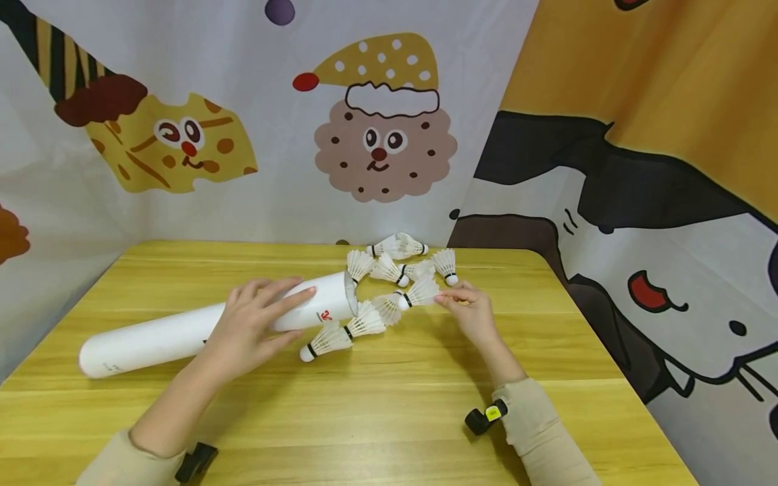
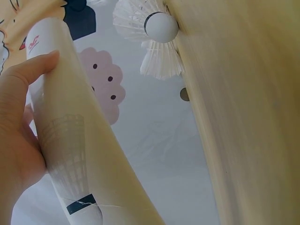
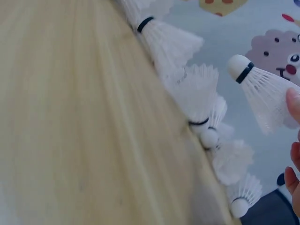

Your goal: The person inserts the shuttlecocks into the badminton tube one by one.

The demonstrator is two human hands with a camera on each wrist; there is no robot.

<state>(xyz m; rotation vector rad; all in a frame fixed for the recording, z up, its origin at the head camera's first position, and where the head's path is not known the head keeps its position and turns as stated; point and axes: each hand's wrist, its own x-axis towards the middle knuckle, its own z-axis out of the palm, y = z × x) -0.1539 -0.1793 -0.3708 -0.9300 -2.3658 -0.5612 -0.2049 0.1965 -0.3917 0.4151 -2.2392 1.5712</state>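
A long white shuttlecock tube (image 1: 152,341) lies slantwise, its open end toward the right. My left hand (image 1: 258,322) grips it near that end, fingers over the top and thumb on the near side. In the left wrist view the tube (image 2: 89,140) bears a printed shuttlecock picture. My right hand (image 1: 473,312) pinches a white feather shuttlecock (image 1: 422,291) by its skirt edge. In the right wrist view this held shuttlecock (image 3: 262,89) has its cork pointing away from the fingers. Two shuttlecocks, one of them here (image 1: 328,339), lie beside the tube's mouth.
Several more shuttlecocks (image 1: 389,270) lie scattered toward the back of the wooden table (image 1: 377,418). A curtain with cartoon figures (image 1: 273,216) hangs just behind the table's far edge. Small black devices (image 1: 197,462) are fixed at both wrists.
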